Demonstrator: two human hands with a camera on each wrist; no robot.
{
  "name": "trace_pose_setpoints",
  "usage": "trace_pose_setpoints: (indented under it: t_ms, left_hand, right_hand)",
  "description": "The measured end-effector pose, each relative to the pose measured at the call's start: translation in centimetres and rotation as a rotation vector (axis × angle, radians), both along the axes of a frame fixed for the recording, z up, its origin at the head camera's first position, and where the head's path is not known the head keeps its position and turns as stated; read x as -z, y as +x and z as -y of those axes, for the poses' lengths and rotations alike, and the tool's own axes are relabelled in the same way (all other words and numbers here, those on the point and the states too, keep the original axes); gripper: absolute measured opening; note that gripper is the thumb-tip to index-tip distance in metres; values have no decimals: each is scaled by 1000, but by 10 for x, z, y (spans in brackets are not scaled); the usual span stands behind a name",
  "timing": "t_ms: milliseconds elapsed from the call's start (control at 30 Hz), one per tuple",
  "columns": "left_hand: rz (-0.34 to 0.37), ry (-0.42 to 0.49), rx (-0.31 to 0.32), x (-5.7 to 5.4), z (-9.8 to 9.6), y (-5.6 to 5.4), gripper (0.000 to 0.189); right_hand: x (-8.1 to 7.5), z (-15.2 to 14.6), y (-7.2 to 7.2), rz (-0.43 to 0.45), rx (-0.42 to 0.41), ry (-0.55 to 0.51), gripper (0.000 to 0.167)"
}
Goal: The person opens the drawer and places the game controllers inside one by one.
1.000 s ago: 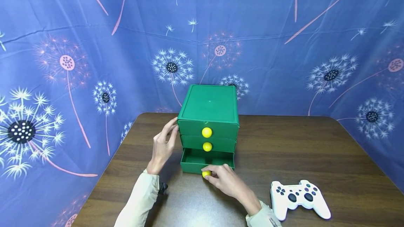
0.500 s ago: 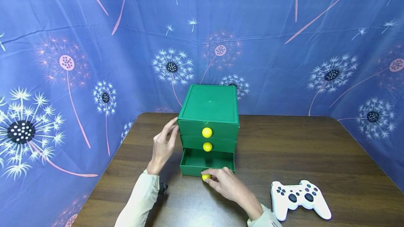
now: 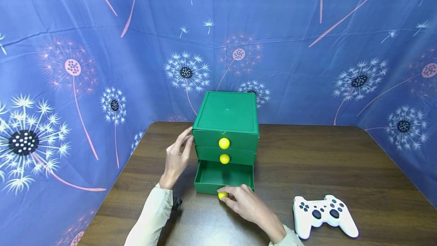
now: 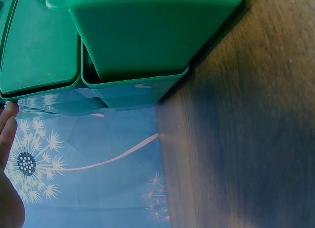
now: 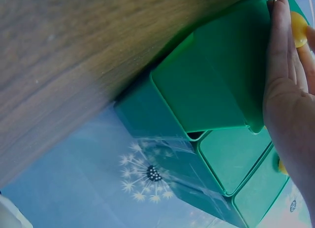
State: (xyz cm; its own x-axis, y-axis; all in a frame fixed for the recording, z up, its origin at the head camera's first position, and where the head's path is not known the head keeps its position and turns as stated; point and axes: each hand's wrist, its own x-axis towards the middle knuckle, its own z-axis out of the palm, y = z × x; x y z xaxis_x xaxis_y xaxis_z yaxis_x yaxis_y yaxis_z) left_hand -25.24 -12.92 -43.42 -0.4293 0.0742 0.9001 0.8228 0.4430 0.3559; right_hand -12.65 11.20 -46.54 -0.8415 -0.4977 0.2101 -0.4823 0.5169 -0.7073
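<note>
A green drawer cabinet [image 3: 227, 113] with three drawers and round yellow knobs stands on the wooden table. Its bottom drawer [image 3: 208, 188] is pulled out toward the person, and its visible inside holds nothing. My right hand [image 3: 245, 202] pinches that drawer's yellow knob [image 3: 222, 196] between thumb and fingers; the right wrist view shows the same knob [image 5: 298, 29] partly covered by the hand. My left hand [image 3: 176, 162] rests its extended fingers against the cabinet's left side, level with the upper drawers. The top knob [image 3: 224, 143] and middle knob [image 3: 224, 158] sit on drawers that are pushed in.
A white game controller [image 3: 322, 215] lies on the table [image 3: 324, 158] to the right of my right forearm. Behind the table hangs a blue cloth [image 3: 290, 67] printed with dandelions. A small black item [image 3: 176, 204] shows at my left sleeve.
The bottom drawer has slid farther out toward the person, with my right hand moving along on its knob. My left hand has stayed at the cabinet's side.
</note>
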Motion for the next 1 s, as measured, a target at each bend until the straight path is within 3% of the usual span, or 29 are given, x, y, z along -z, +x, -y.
trace_pose_setpoints:
  t_ms: [533,1000]
  left_hand:
    - [-21,-7,12,0,1,-1,51]
    - [4,-33,3,0,2,1,47]
  right_hand:
    - [0,2,9,-61,-21,37,15]
    - [1,4,16,-116,-29,23,14]
